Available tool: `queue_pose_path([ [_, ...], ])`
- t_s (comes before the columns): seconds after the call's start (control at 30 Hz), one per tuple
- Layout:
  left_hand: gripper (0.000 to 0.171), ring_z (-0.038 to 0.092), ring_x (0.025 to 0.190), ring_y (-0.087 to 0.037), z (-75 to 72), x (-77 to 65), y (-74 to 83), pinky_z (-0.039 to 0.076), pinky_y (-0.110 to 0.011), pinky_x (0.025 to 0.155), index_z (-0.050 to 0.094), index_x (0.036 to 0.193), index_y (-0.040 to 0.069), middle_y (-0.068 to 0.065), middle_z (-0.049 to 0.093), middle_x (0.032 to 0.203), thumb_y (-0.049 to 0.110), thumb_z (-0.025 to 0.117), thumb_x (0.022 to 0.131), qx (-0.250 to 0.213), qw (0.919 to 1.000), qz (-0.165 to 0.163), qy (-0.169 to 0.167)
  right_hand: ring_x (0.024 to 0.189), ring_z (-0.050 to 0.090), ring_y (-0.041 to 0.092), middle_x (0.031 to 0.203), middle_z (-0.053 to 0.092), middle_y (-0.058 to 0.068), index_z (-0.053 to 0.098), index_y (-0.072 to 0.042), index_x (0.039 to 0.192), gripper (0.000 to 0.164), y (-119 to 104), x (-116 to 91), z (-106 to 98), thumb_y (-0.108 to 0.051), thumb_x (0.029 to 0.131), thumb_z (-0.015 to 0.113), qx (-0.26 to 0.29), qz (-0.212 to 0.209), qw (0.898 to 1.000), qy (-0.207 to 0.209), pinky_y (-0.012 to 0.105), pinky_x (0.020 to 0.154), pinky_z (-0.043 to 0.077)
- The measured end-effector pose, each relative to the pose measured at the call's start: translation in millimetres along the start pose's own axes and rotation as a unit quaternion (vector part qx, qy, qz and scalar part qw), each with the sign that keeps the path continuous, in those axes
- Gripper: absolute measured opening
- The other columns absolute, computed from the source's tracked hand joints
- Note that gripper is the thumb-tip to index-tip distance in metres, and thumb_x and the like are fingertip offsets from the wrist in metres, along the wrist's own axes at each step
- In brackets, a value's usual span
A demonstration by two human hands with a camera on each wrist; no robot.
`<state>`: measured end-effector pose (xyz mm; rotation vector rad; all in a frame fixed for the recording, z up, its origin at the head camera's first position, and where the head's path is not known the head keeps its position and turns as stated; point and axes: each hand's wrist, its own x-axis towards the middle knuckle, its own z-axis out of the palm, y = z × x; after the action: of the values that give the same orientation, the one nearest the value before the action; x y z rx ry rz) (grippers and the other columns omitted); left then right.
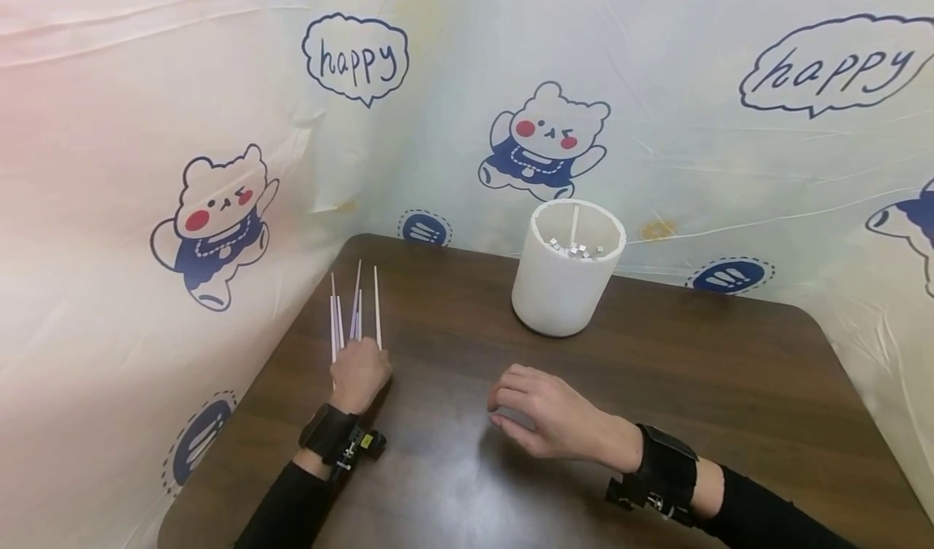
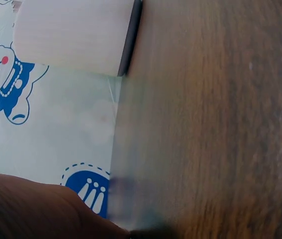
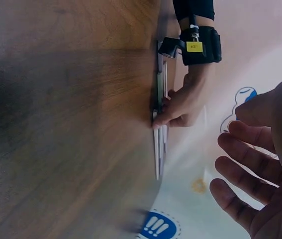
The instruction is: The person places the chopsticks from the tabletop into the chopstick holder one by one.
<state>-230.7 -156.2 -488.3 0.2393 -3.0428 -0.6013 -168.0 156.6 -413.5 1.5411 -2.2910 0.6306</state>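
Note:
Several thin, pale chopsticks (image 1: 378,306) lie on the left side of the table, roughly parallel and pointing away from me. My left hand (image 1: 361,375) is down over their near part. In the right wrist view the left hand (image 3: 183,104) pinches a chopstick (image 3: 156,154) with thumb and fingers close to the tabletop. My right hand (image 1: 543,411) hovers over the middle of the table, fingers loosely curved. In the right wrist view its fingers (image 3: 247,149) are apart from the thumb and hold nothing. Only part of the left hand (image 2: 36,209) shows in the left wrist view.
A white round container (image 1: 558,293) with an inner divider stands at the back of the brown table (image 1: 452,330). Small shiny square pieces (image 1: 576,250) show inside it; whether they are ends of longer things I cannot tell. A printed curtain (image 1: 438,127) hangs behind and left.

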Motion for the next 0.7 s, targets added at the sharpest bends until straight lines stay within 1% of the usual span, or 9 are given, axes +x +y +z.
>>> queue_pose_path([
  [0.07, 0.027, 0.067, 0.075, -0.045, 1.2, -0.3, 1.1, 0.053, -0.058, 0.051, 0.064, 0.068, -0.002, -0.029, 0.067, 0.085, 0.013, 0.057, 0.089, 0.004, 0.9999, 0.001, 0.01, 0.092, 0.06, 0.006, 0.094, 0.065, -0.009, 0.067, -0.017, 0.094, 0.002, 1.7, -1.2, 0.0, -0.017, 0.094, 0.069, 0.004, 0.007, 1.0, 0.0, 0.021, 0.081, 0.052],
  [0.2, 0.022, 0.067, 0.075, -0.045, 1.7, 1.0, 2.4, 0.054, -0.056, 0.052, 0.063, 0.066, -0.002, -0.028, 0.067, 0.083, 0.008, 0.056, 0.084, 0.025, 0.9994, 0.0, 0.022, 0.091, 0.06, 0.006, 0.093, 0.066, -0.009, 0.067, -0.017, 0.093, 0.007, 4.4, -2.4, -0.4, -0.014, 0.091, 0.073, 0.009, 0.018, 1.0, 0.002, 0.021, 0.081, 0.053],
  [0.27, 0.02, 0.067, 0.075, -0.044, 0.8, 1.0, 3.3, 0.054, -0.056, 0.053, 0.063, 0.068, -0.003, -0.027, 0.068, 0.082, 0.007, 0.056, 0.084, 0.032, 0.999, -0.002, 0.032, 0.091, 0.061, 0.006, 0.093, 0.066, -0.009, 0.068, -0.017, 0.094, 0.009, 5.1, -2.6, -0.9, -0.013, 0.09, 0.074, 0.01, 0.021, 1.0, 0.002, 0.021, 0.08, 0.054],
  [0.33, 0.018, 0.068, 0.075, -0.044, -0.5, -0.3, 4.9, 0.055, -0.056, 0.055, 0.063, 0.075, -0.007, -0.028, 0.068, 0.081, 0.007, 0.057, 0.085, 0.04, 0.998, -0.002, 0.05, 0.092, 0.061, 0.006, 0.094, 0.067, -0.009, 0.068, -0.017, 0.094, 0.008, 5.9, -2.9, -1.6, -0.014, 0.09, 0.074, 0.008, 0.025, 1.0, 0.003, 0.021, 0.081, 0.054],
  [0.43, 0.016, 0.069, 0.072, -0.045, -4.1, -2.6, 7.8, 0.056, -0.057, 0.054, 0.061, 0.082, -0.01, -0.03, 0.069, 0.079, 0.005, 0.06, 0.086, 0.049, 0.9942, 0.002, 0.096, 0.093, 0.061, 0.007, 0.095, 0.067, -0.008, 0.068, -0.017, 0.095, 0.007, 7.8, -3.6, -3.3, -0.014, 0.091, 0.073, 0.006, 0.031, 0.999, 0.006, 0.022, 0.081, 0.054],
  [0.53, 0.013, 0.069, 0.066, -0.046, -9.6, -2.9, 11.1, 0.055, -0.057, 0.051, 0.059, 0.086, -0.011, -0.03, 0.068, 0.075, 0.003, 0.061, 0.087, 0.051, 0.9881, 0.008, 0.145, 0.093, 0.062, 0.007, 0.095, 0.068, -0.008, 0.069, -0.017, 0.095, 0.007, 9.9, -4.4, -4.7, -0.014, 0.091, 0.073, 0.004, 0.042, 0.999, 0.007, 0.023, 0.081, 0.055],
  [0.63, 0.009, 0.069, 0.066, -0.049, -16.6, -1.4, 14.8, 0.054, -0.058, 0.05, 0.058, 0.087, -0.008, -0.03, 0.068, 0.075, 0.0, 0.057, 0.089, 0.039, 0.982, 0.012, 0.185, 0.093, 0.062, 0.007, 0.095, 0.068, -0.008, 0.07, -0.017, 0.095, 0.007, 11.7, -5.2, -6.3, -0.015, 0.09, 0.074, 0.0, 0.059, 0.998, 0.009, 0.023, 0.08, 0.055],
  [0.7, 0.011, 0.069, 0.067, -0.051, -22.4, -0.1, 17.7, 0.053, -0.06, 0.05, 0.057, 0.087, -0.007, -0.03, 0.068, 0.076, 0.003, 0.056, 0.093, 0.021, 0.9778, 0.018, 0.208, 0.093, 0.062, 0.007, 0.095, 0.068, -0.008, 0.07, -0.016, 0.095, 0.007, 12.9, -5.3, -7.8, -0.014, 0.089, 0.074, -0.003, 0.072, 0.997, 0.013, 0.023, 0.079, 0.055],
])
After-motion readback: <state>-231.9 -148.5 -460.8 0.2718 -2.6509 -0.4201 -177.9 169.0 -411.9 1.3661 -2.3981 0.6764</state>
